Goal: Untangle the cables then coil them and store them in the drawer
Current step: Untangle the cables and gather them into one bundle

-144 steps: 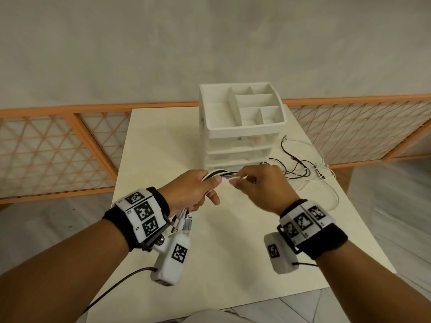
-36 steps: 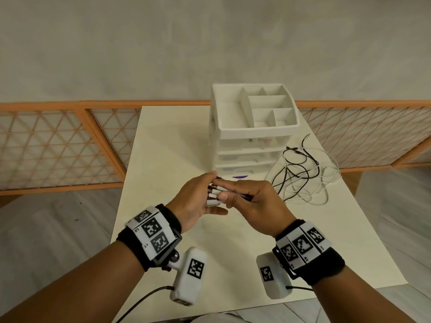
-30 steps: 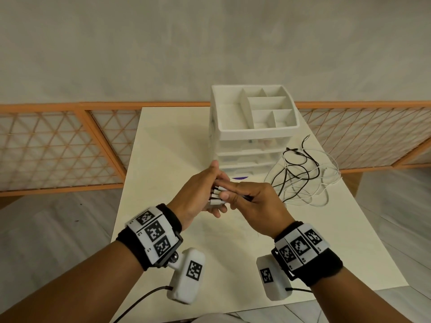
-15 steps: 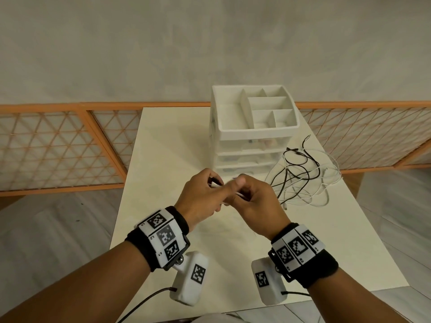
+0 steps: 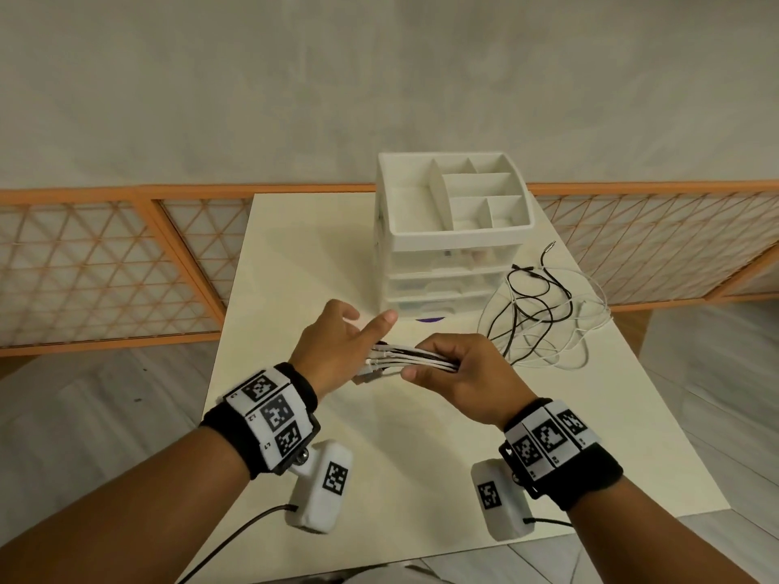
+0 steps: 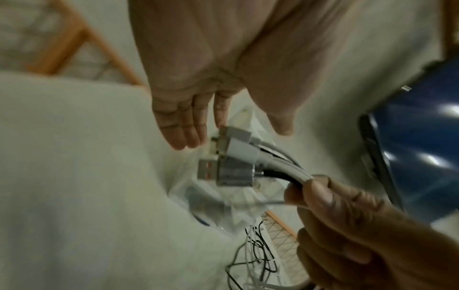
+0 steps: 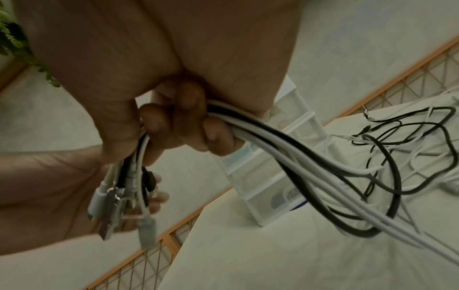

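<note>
My right hand (image 5: 453, 366) grips a bundle of white and black cables (image 5: 406, 358) just behind their plugs, above the table's middle. In the right wrist view its fingers (image 7: 183, 125) curl round the cables, and the USB plugs (image 7: 116, 198) hang past them. My left hand (image 5: 358, 333) is open with straight fingers, palm facing the plug ends (image 6: 231, 157); whether it touches them I cannot tell. The cables' loose lengths trail right into a tangle (image 5: 543, 322) on the table. The white drawer unit (image 5: 455, 284) stands behind the hands, its drawers pushed in.
The cream table (image 5: 400, 478) has bare surface in front of and left of the hands. An open tray with dividers (image 5: 459, 204) tops the drawer unit. An orange lattice fence (image 5: 105, 267) runs behind the table on both sides.
Half a second ago both hands pinched the cable ends together. Now the left hand has let go and spread open, and the right hand alone holds the bundle.
</note>
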The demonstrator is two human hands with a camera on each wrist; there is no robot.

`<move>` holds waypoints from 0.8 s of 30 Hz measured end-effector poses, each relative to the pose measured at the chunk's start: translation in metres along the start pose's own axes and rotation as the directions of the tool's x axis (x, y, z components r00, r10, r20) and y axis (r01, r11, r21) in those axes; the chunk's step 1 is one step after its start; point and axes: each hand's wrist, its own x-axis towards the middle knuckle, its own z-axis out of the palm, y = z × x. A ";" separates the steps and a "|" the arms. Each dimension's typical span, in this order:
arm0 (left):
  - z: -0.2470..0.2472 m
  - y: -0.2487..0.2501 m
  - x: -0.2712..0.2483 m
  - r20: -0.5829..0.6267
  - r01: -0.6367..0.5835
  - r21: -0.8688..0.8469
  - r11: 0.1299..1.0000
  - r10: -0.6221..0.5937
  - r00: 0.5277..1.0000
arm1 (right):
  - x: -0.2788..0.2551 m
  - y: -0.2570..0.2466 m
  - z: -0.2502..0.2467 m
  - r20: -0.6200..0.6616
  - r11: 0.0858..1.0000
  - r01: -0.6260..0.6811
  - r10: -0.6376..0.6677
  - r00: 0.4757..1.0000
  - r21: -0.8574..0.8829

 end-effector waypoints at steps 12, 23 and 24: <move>0.022 0.021 -0.014 0.236 -0.312 0.297 0.903 0.247 0.940 | 0.004 -0.010 -0.006 -0.158 0.983 0.180 -0.172 0.972 0.036; 0.015 0.015 -0.001 0.260 -0.126 -0.009 0.992 0.124 0.957 | 0.001 0.004 -0.006 -0.347 0.774 0.314 -0.554 0.757 -0.550; 0.015 0.015 -0.001 0.241 -0.121 -0.009 0.993 0.120 0.963 | 0.001 0.005 -0.004 -0.357 0.771 0.322 -0.565 0.744 -0.550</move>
